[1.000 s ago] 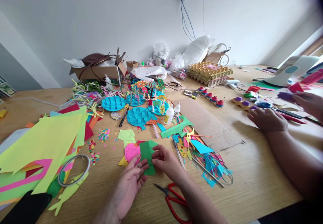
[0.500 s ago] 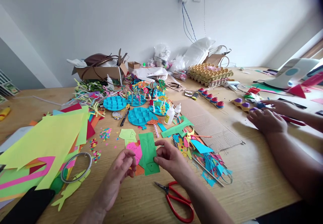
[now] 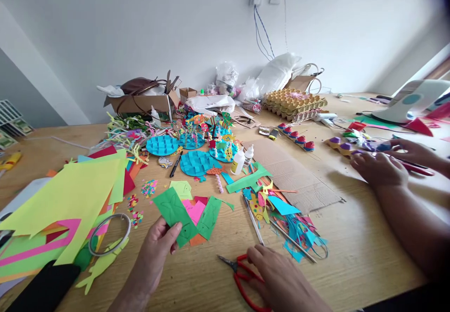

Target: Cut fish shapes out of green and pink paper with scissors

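My left hand (image 3: 156, 251) pinches a green paper piece (image 3: 174, 215) with a pencil outline drawn on it, lifted a little above the wooden table (image 3: 351, 251). My right hand (image 3: 272, 274) rests on the handles of the red scissors (image 3: 242, 279), whose blades point left; its fingers curl over the handles. Between the hands lie a second green paper piece (image 3: 209, 217), pink paper (image 3: 195, 209) and an orange scrap (image 3: 197, 239).
Stacked coloured sheets (image 3: 66, 199) and a wire ring (image 3: 108, 234) lie left. Blue paper discs (image 3: 197, 162), glue bottles (image 3: 239, 161), cardboard (image 3: 291, 176), paper scraps and thin sticks (image 3: 253, 218) fill the middle. Another person's hands (image 3: 381, 169) work at egg-carton pieces on the right. A black object (image 3: 42, 286) sits near left.
My left hand took one green piece and drew it leftward. My right hand let go of the paper and dropped down onto the red scissors. The other green piece now lies on the table.
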A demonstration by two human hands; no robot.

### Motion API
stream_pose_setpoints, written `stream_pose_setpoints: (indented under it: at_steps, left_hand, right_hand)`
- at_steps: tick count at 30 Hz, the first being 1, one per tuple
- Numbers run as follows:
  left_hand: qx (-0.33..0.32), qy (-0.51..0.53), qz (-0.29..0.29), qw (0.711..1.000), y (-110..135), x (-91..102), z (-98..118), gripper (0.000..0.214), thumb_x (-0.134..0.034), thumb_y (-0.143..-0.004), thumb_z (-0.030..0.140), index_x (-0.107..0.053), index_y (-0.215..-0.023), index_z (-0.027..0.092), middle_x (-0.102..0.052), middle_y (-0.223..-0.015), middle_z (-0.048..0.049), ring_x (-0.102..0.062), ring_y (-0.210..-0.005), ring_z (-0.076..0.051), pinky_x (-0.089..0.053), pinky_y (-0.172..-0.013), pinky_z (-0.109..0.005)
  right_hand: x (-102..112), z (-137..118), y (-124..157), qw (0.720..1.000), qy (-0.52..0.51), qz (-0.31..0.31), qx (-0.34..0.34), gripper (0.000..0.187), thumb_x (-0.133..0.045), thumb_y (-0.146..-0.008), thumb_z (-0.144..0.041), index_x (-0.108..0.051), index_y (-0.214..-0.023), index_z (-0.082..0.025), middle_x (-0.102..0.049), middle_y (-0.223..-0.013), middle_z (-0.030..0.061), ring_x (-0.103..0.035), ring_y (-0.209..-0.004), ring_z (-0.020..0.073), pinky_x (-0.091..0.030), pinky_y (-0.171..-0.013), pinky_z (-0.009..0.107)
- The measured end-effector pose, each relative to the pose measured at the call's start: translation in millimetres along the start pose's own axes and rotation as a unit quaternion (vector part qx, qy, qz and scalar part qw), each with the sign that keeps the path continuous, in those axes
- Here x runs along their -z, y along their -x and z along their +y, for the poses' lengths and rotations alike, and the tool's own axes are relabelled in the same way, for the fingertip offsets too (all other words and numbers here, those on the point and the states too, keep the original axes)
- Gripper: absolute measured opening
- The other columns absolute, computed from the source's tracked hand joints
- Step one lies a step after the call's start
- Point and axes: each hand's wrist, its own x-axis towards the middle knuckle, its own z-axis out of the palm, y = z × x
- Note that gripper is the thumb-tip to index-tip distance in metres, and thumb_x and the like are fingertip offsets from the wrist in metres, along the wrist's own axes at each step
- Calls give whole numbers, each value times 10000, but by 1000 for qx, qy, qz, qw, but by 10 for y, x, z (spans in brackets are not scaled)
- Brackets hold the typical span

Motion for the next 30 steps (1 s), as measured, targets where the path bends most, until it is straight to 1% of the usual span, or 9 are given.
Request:
stream_pose_setpoints:
  at_steps: [6, 9, 11, 14, 16, 18, 22, 26, 30]
  left_hand:
    - [1, 22, 16, 1000, 8, -46, -63, 245, -698, -592, 349, -524, -620, 178, -468, -474, 88, -358, -412, -63, -311, -382, -164]
    - [2, 25, 18, 1000, 15, -79, -35, 241, -699, -583, 338, -526, -623, 175, -465, -469, 91, -364, -395, -58, -310, -372, -165]
    - [-1, 31, 25, 999, 24, -86, -7, 243, -700, -577, 331, -517, -615, 176, -465, -455, 92, -371, -382, -57, -306, -363, -165]
    - [-6, 57, 43, 997, 47, -101, 40, 250, -707, -566, 316, -503, -609, 178, -476, -446, 91, -382, -371, -56, -304, -351, -161]
    - [-9, 76, 45, 996, 67, -128, 76, 254, -712, -561, 309, -499, -604, 178, -479, -441, 91, -387, -371, -55, -312, -350, -158]
    - [-11, 92, 41, 995, 85, -164, 109, 259, -720, -554, 307, -502, -602, 176, -484, -437, 90, -392, -370, -56, -322, -349, -158]
    - [-22, 105, 34, 994, 103, -222, 109, 251, -724, -567, 314, -525, -622, 173, -509, -452, 81, -398, -370, -60, -336, -346, -164]
    - [-60, 83, 14, 995, 95, -229, 14, 201, -684, -655, 321, -545, -661, 175, -517, -461, 75, -419, -393, -70, -347, -368, -167]
    - [-87, 62, -11, 994, 91, -201, -63, 167, -638, -727, 327, -582, -774, 177, -557, -525, 58, -437, -431, -77, -357, -397, -171]
  right_hand:
    - [-269, -14, 52, 999, 45, -9, 11, 125, -498, -815, -125, -616, -802, -161, -687, -815, 118, -666, -724, 260, -422, -570, 269]
    - [-348, 9, 39, 999, 38, 1, 10, 98, -523, -744, -100, -607, -750, -151, -684, -743, 119, -662, -671, 262, -398, -538, 265]
    - [-330, 53, 60, 1000, -13, 6, 24, 116, -529, -671, -66, -585, -712, -159, -671, -720, 96, -636, -631, 226, -374, -523, 249]
    - [-198, 93, 80, 982, -182, 45, 26, 116, -492, -646, -68, -516, -679, -176, -597, -671, 31, -530, -576, 146, -338, -510, 223]
    - [-79, 64, 48, 938, -343, 55, 13, 86, -508, -656, -130, -444, -652, -187, -469, -572, -28, -413, -507, 107, -291, -465, 208]
    - [36, -16, -27, 856, -515, 41, 19, 164, -551, -667, -219, -390, -641, -195, -381, -561, -58, -334, -482, 86, -268, -442, 197]
    - [195, -265, -247, 735, -676, 52, 27, 212, -627, -693, -315, -475, -659, -170, -422, -543, -54, -329, -483, 80, -266, -460, 199]
    - [266, -516, -443, 681, -727, 81, 47, 259, -738, -616, -325, -566, -730, -168, -559, -714, -6, -431, -579, 103, -327, -529, 207]
    - [295, -659, -562, 655, -750, 62, 59, 314, -782, -554, -338, -540, -676, -180, -521, -637, -34, -434, -553, 105, -330, -527, 215]
